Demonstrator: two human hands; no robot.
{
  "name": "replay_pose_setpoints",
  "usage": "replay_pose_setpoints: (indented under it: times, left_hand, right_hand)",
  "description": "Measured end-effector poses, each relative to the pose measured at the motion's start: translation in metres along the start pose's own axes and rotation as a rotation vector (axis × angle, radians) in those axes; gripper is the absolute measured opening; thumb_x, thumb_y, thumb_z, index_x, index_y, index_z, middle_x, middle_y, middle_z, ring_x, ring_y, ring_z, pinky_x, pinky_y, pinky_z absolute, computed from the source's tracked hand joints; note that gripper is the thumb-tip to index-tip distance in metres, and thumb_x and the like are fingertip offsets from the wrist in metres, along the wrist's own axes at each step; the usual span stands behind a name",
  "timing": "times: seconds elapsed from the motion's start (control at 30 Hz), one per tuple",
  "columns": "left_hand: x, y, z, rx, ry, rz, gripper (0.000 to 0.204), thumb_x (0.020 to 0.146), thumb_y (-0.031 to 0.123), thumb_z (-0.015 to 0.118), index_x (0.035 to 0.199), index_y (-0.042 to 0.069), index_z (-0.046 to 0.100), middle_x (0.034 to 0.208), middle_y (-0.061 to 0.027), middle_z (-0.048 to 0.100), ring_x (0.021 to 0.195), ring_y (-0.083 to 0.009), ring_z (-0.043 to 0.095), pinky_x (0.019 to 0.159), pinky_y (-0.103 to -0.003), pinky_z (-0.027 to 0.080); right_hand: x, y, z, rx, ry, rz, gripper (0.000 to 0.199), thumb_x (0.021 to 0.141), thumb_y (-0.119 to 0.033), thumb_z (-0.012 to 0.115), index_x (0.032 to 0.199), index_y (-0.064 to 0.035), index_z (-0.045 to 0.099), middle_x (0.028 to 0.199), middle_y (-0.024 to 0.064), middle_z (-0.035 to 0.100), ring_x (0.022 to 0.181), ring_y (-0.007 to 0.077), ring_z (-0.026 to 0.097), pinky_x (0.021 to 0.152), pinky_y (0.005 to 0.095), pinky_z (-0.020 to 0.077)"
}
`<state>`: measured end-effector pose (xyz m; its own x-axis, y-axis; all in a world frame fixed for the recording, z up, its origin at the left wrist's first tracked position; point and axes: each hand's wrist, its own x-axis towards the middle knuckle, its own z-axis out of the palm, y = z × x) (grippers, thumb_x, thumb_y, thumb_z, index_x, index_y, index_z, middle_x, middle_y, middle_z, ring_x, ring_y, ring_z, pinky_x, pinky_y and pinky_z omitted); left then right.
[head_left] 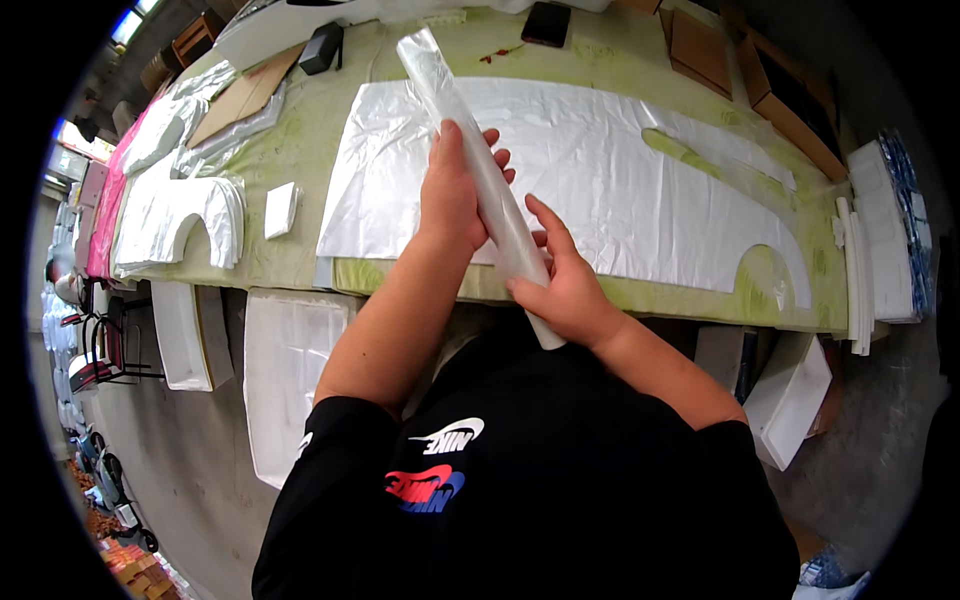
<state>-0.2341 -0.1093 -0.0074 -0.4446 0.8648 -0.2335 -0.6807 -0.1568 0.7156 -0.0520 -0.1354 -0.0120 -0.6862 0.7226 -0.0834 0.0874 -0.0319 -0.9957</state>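
Note:
A long strip of clear whitish plastic film (432, 75), folded or rolled narrow, slants across in front of me above the table. My left hand (453, 195) is closed around its upper middle, thumb on top and fingertips showing past the far edge. Lower down, my right hand (572, 290) holds the same strip between thumb and fingers, with the index finger stretched out. Beneath lies a large flat white plastic sheet (590, 160), apparently an apron, with curved cutouts toward its right end. The strip's lower end reaches over the table's near edge, close to my shirt.
A green-covered table (300, 150) carries stacked white plastic pieces (160, 210), a small white packet (281, 210), cardboard (245, 95), a black box (321, 48) and a dark phone (546, 23). An open carton (790, 100) stands far right. White bins (290, 380) sit below the near edge.

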Motion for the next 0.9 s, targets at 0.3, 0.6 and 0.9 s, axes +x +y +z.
replay_pose_setpoints:
  times: [0.3, 0.6, 0.9]
  left_hand:
    - [0.004, 0.010, 0.015, 0.249, 0.010, 0.076, 0.058, 0.095, 0.018, 0.072, 0.141, 0.010, 0.038, 0.117, -0.0083, 0.055, 0.096, -0.0193, 0.060, 0.077, -0.040, 0.058]
    - [0.004, 0.017, 0.031, 0.379, 0.058, 0.191, 0.057, 0.095, 0.015, 0.073, 0.141, 0.010, 0.039, 0.115, -0.0088, 0.057, 0.093, -0.0207, 0.062, 0.072, -0.039, 0.058]
    - [0.005, 0.017, 0.033, 0.362, 0.076, 0.211, 0.063, 0.095, 0.022, 0.076, 0.144, 0.010, 0.038, 0.120, -0.0095, 0.055, 0.096, -0.0217, 0.061, 0.074, -0.040, 0.059]
  right_hand:
    - [-0.001, 0.012, 0.001, -0.382, 0.103, -0.336, 0.095, 0.079, -0.009, 0.074, 0.162, -0.0187, 0.029, 0.141, 0.0235, 0.041, 0.121, 0.0383, 0.054, 0.105, 0.0450, 0.0486]
    - [0.005, -0.009, 0.000, -0.738, 0.225, -0.595, 0.078, 0.072, -0.018, 0.088, 0.141, -0.0109, 0.053, 0.145, 0.0213, 0.038, 0.126, 0.0389, 0.048, 0.106, 0.0462, 0.0475]
    - [0.023, 0.006, -0.012, -0.415, 0.343, -0.389, 0.023, 0.085, -0.013, 0.078, 0.095, -0.0034, 0.060, 0.104, 0.0130, 0.058, 0.094, 0.0269, 0.060, 0.083, 0.0378, 0.0522]
